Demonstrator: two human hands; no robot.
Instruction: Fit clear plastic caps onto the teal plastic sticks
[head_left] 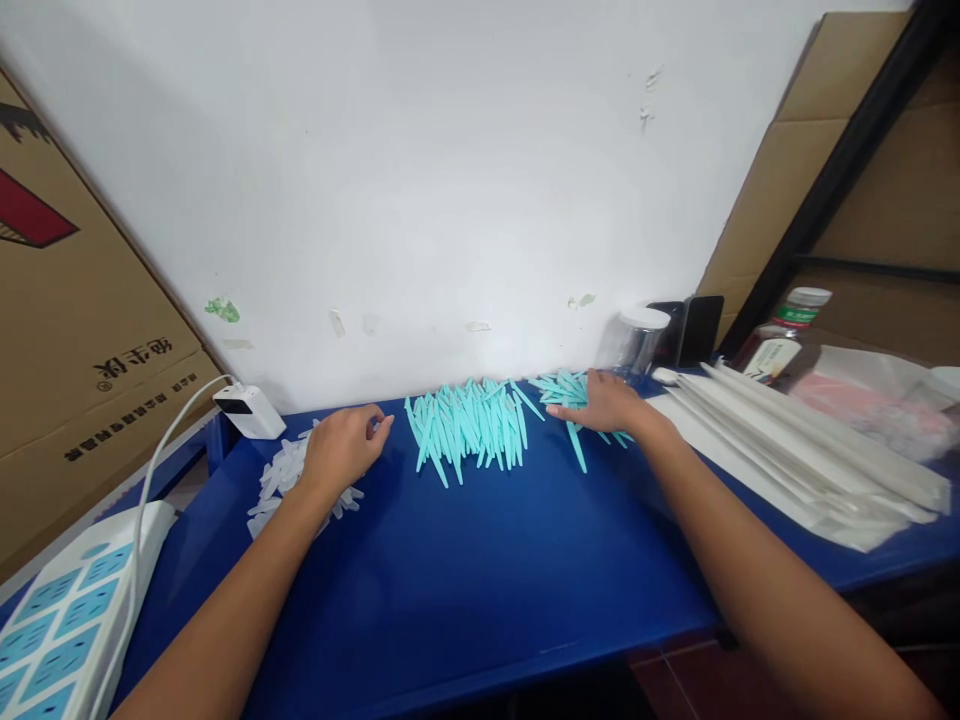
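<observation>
A large heap of teal pointed plastic sticks (471, 425) lies at the back middle of the blue table (465, 580). A smaller heap of the same sticks (564, 388) lies to its right. My right hand (600, 403) rests flat on that smaller heap, fingers stretched out toward the left. My left hand (346, 445) lies over a pile of small clear plastic caps (276, 482), its fingers curled in a pinch; what they hold is too small to make out.
A white charger (247, 410) with a cable sits at the back left, a white power strip (67, 610) at the near left. Long white paper sleeves (810, 450) lie stacked on the right, behind them a clear jar (636, 340), bottles and cardboard boxes.
</observation>
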